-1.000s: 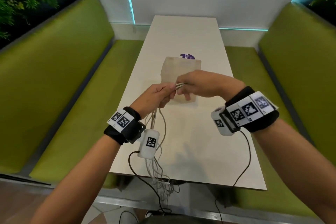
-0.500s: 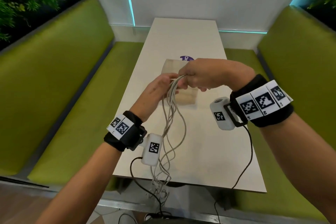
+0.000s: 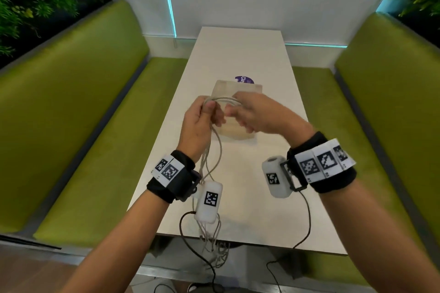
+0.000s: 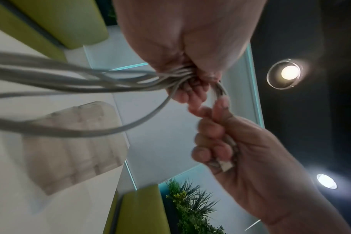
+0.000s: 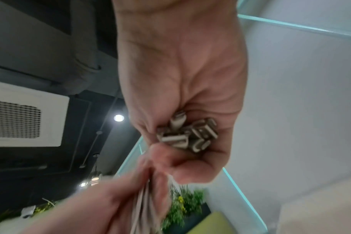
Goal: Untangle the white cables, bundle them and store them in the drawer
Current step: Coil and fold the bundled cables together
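Several white cables (image 3: 222,100) arc between my two hands above the table and hang past my left wrist to below the near table edge (image 3: 214,240). My left hand (image 3: 210,114) grips the bundle in its fist; the left wrist view shows the cables (image 4: 70,79) running out of its fingers (image 4: 182,95). My right hand (image 3: 238,118) holds the other end, and the right wrist view shows a cluster of plug ends (image 5: 190,136) in its curled fingers. A translucent drawer box (image 3: 226,88) stands on the table just behind the hands, partly hidden by them.
The long white table (image 3: 238,54) runs away from me between two green benches, left (image 3: 83,126) and right (image 3: 381,126). A purple round sticker (image 3: 245,79) lies behind the box. Black leads (image 3: 307,221) hang from the wrist cameras over the near edge.
My hands were pressed together on the cables; they have since drawn a little apart, leaving a short arc of cable between them. The hanging loops under the left hand have shifted.
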